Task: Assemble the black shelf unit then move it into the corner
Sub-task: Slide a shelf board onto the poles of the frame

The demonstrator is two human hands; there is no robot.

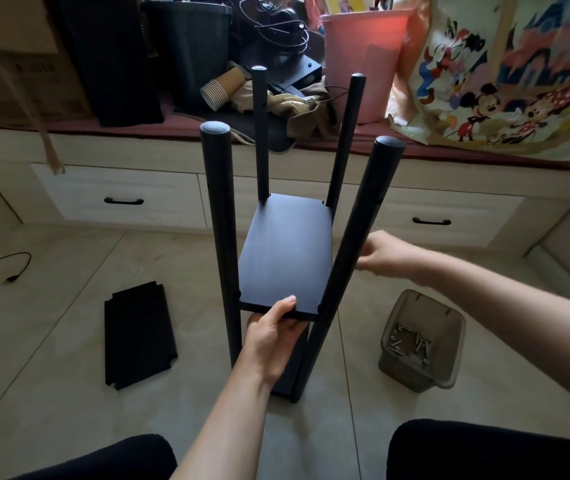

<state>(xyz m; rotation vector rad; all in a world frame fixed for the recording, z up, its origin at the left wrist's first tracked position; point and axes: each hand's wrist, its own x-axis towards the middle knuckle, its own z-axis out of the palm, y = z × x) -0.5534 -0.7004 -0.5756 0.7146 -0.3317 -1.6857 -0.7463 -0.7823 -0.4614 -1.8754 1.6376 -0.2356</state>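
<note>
Left hand (273,336) grips the near edge of the black shelf board (287,254) between four upright poles (219,216); right hand (385,252) reaches at the near-right pole. Spare board (138,337) and screw tub (422,341) sit on the floor.

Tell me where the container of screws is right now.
The container of screws stands on the floor tiles at lower right of the head view, right of the shelf unit and below the right hand.

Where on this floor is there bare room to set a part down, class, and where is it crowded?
Bare tile lies between the spare black shelf panel and the drawers, and right of the screw container. Crowded: the window seat, and around the shelf unit.
</note>
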